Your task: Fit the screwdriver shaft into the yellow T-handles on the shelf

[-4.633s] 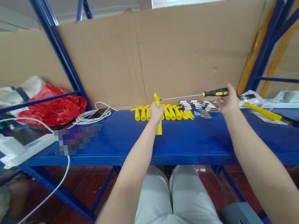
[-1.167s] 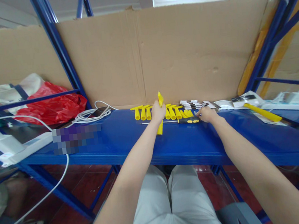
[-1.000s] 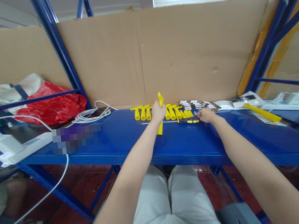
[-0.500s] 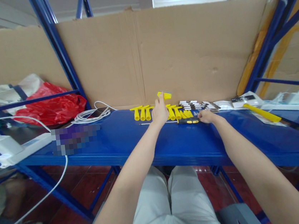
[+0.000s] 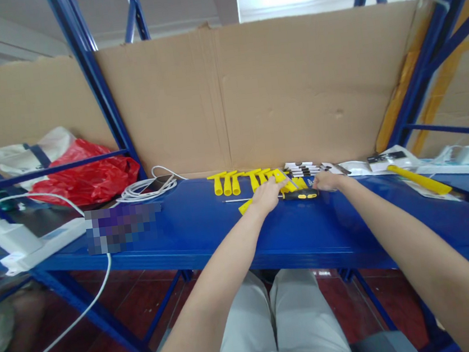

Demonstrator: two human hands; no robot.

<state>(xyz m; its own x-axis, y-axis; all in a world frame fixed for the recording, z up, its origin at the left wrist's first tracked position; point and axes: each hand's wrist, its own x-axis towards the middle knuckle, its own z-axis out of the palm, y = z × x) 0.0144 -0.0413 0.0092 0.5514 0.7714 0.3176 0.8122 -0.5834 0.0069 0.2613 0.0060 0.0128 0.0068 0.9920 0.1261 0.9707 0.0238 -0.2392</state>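
My left hand [image 5: 267, 194] is closed around a long yellow plastic handle [image 5: 245, 206], held low and slanted over the blue shelf [image 5: 206, 224], its far end toward the row of yellow handles [image 5: 235, 180]. A screwdriver [image 5: 300, 194] with a black and yellow grip lies on the shelf, its thin shaft pointing left. My right hand [image 5: 327, 180] rests just right of the grip, by a group of small metal and white blade parts [image 5: 305, 167]; its fingers curl downward and what they touch is hidden.
A cardboard sheet [image 5: 250, 89] backs the shelf. A coiled white cable [image 5: 147, 189], a red bag [image 5: 85, 173] and a white power strip [image 5: 34, 244] lie to the left. Another yellow handle [image 5: 419, 178] and white packets lie to the right. Blue rack posts [image 5: 92, 85] rise on both sides.
My right hand laid the screwdriver on the shelf and let it go. My left hand brought the yellow handle down from upright to low and slanted beside the row.
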